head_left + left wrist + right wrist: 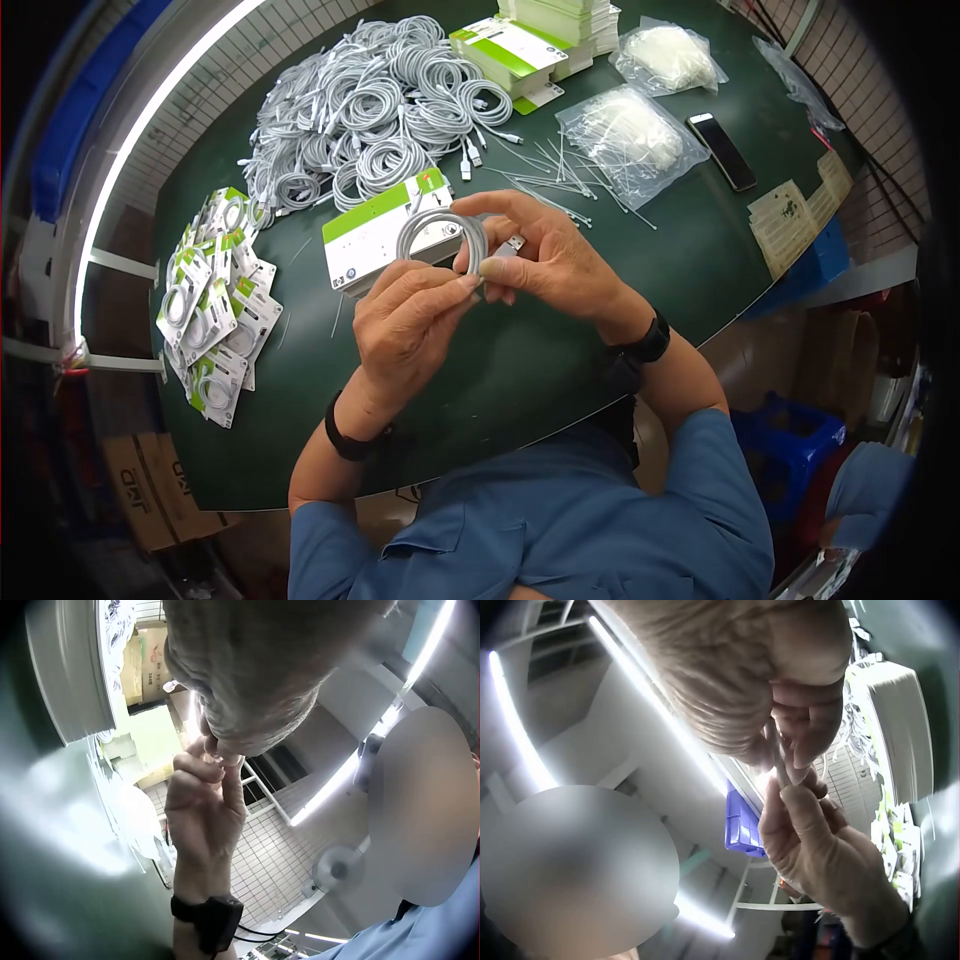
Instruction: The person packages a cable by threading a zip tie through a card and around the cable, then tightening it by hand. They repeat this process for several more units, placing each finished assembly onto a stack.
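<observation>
Left hand (405, 330) and right hand (550, 265) meet at the fingertips, fingers curled, seemingly pinching.

On the dark green surface (520, 370) ahead of you lies a big heap of loose white cables (370, 110), with a stack of green-and-white packaging cards (520, 45) just beside it at the far edge. To your left, packed cables (215, 305) lie fanned out. To your right sit two clear bags of white ties (625, 140), scattered loose ties (560, 185), a black phone (722, 150) and some brown paper sheets (790, 220).
</observation>
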{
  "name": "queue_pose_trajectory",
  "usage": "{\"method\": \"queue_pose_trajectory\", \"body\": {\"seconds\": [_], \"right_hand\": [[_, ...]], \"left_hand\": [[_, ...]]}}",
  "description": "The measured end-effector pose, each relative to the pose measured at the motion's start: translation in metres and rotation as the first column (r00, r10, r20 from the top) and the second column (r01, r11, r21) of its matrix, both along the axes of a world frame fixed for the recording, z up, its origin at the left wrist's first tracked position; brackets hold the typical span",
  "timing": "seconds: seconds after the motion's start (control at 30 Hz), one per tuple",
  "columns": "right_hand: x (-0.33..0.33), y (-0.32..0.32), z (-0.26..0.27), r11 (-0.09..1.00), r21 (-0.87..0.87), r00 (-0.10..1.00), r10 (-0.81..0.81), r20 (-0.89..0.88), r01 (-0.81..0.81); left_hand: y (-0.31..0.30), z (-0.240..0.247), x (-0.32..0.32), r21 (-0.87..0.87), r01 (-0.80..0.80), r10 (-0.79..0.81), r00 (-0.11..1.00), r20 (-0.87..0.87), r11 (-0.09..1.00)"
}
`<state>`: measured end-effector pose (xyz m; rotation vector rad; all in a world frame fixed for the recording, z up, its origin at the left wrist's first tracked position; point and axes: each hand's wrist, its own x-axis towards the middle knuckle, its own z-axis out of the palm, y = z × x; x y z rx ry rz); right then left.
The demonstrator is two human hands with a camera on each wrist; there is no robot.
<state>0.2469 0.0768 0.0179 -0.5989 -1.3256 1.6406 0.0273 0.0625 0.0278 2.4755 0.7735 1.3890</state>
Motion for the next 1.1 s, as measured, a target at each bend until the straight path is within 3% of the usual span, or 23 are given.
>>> {"method": "queue_pose_trajectory", "body": {"seconds": [0.03, 0.07, 0.13, 0.17, 0.27, 0.3, 0.4, 0.43, 0.53, 0.6, 0.67, 0.7, 0.8, 0.9, 1.1], "right_hand": [[0.001, 0.000, 0.000, 1.000, 0.004, 1.000, 0.002, -0.001, -0.002], [0.002, -0.001, 0.001, 0.982, 0.174, 0.990, -0.098, 0.106, 0.078], [0.004, -0.002, 0.005, 0.842, 0.515, 0.909, -0.329, 0.257, 0.160], [0.004, -0.003, 0.008, 0.841, 0.521, 0.910, -0.321, 0.262, 0.146], [0.005, -0.009, 0.024, 0.543, 0.838, 0.707, -0.614, 0.350, 0.056], [0.003, -0.010, 0.025, 0.540, 0.841, 0.710, -0.606, 0.359, 0.035], [-0.007, -0.014, 0.023, 0.361, 0.925, 0.690, -0.641, 0.336, -0.115], [-0.007, -0.014, 0.021, 0.355, 0.926, 0.694, -0.633, 0.342, -0.132], [-0.003, -0.014, 0.012, 0.535, 0.796, 0.676, -0.477, 0.562, -0.284], [0.002, -0.013, 0.013, 0.572, 0.751, 0.667, -0.421, 0.615, -0.331], [0.005, -0.012, 0.015, 0.653, 0.650, 0.639, -0.317, 0.701, -0.388], [0.005, -0.012, 0.016, 0.649, 0.649, 0.636, -0.316, 0.704, -0.397], [0.006, -0.012, 0.019, 0.754, 0.564, 0.769, -0.126, 0.627, -0.336], [0.007, -0.010, 0.021, 0.802, 0.472, 0.770, -0.025, 0.638, -0.365], [0.007, -0.009, 0.030, 0.914, 0.246, 0.753, 0.091, 0.652, -0.323]], "left_hand": [[0.001, 0.002, -0.002, -0.002, 0.011, -0.011, 1.000, -0.010, 1.000], [0.002, 0.003, -0.004, -0.004, 0.021, -0.021, 1.000, -0.018, 1.000], [0.004, 0.006, -0.008, 0.018, 0.015, -0.014, 0.999, -0.034, 1.000], [0.005, 0.007, -0.010, 0.034, 0.013, -0.012, 0.998, -0.054, 0.999], [0.006, 0.013, -0.014, 0.104, 0.023, -0.011, 0.994, -0.110, 0.994], [0.005, 0.015, -0.014, 0.149, 0.049, -0.024, 0.987, -0.161, 0.988], [0.002, 0.019, -0.011, 0.244, 0.084, -0.029, 0.975, -0.222, 0.966], [0.002, 0.020, -0.010, 0.291, 0.114, -0.039, 0.967, -0.252, 0.950], [0.000, 0.016, -0.015, 0.332, 0.172, -0.055, 0.941, -0.334, 0.927], [0.000, 0.012, -0.021, 0.300, 0.252, -0.097, 0.889, -0.448, 0.920], [0.000, 0.013, -0.023, 0.295, 0.248, -0.105, 0.899, -0.425, 0.923], [0.000, 0.014, -0.023, 0.286, 0.254, -0.122, 0.905, -0.408, 0.924], [0.001, 0.013, -0.026, 0.273, 0.260, -0.149, 0.918, -0.367, 0.926], [0.004, 0.011, -0.028, 0.271, 0.261, -0.170, 0.933, -0.316, 0.927], [0.003, 0.012, -0.029, 0.213, 0.309, -0.206, 0.893, -0.400, 0.927]]}}
